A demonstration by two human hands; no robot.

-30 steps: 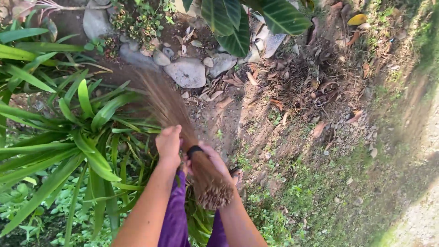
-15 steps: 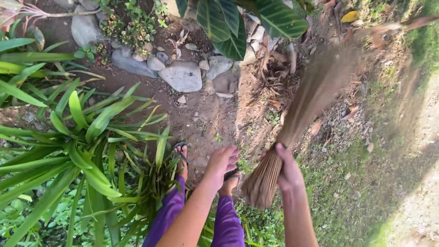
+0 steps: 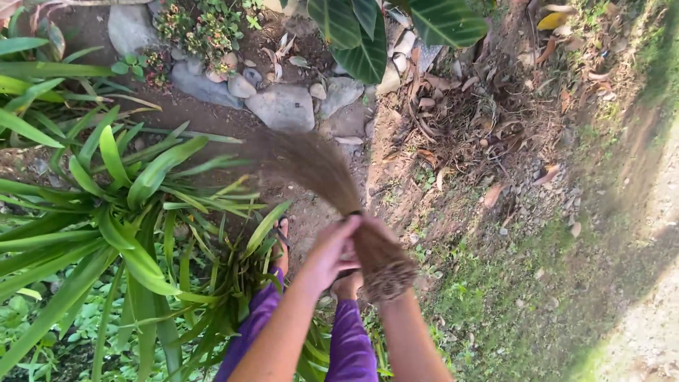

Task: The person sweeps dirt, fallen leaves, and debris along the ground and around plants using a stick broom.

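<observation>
Both hands clamp the bound neck of a brown bundled-twig hand broom: the left hand wraps it from the near side, and the right hand closes on it just beyond. Ahead of the grip the blurred bristles (mid-swing, it seems) fan over bare brown soil toward the grey rounded stones. This looks like a sweeping stroke; the next move calls for a firm hold and clearance from the long green strap-leaved plant left of the grip. No packages, labels or signs show.
</observation>
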